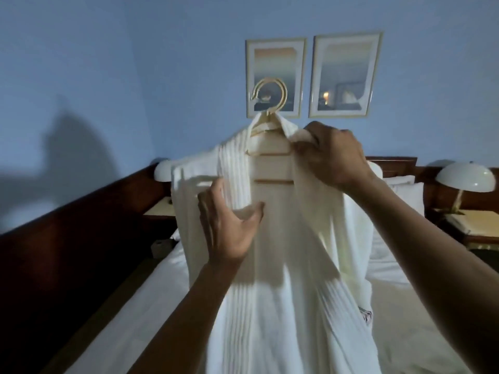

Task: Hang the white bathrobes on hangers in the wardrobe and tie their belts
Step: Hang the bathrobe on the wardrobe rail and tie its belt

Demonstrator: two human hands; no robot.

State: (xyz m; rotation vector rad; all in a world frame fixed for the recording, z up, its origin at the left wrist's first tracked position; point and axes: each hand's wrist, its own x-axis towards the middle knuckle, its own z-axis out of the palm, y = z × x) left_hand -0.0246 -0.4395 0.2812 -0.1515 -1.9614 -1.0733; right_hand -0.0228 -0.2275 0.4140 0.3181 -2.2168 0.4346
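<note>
Fingers (pixel 314 136) of right hand (pixel 334 157) pinch bathrobe (pixel 283 238) collar

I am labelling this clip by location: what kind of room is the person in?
Most likely a hotel bedroom: a bed with white linen, a domed lamp on a bedside table at each side, and two framed pictures on the blue wall.
</note>
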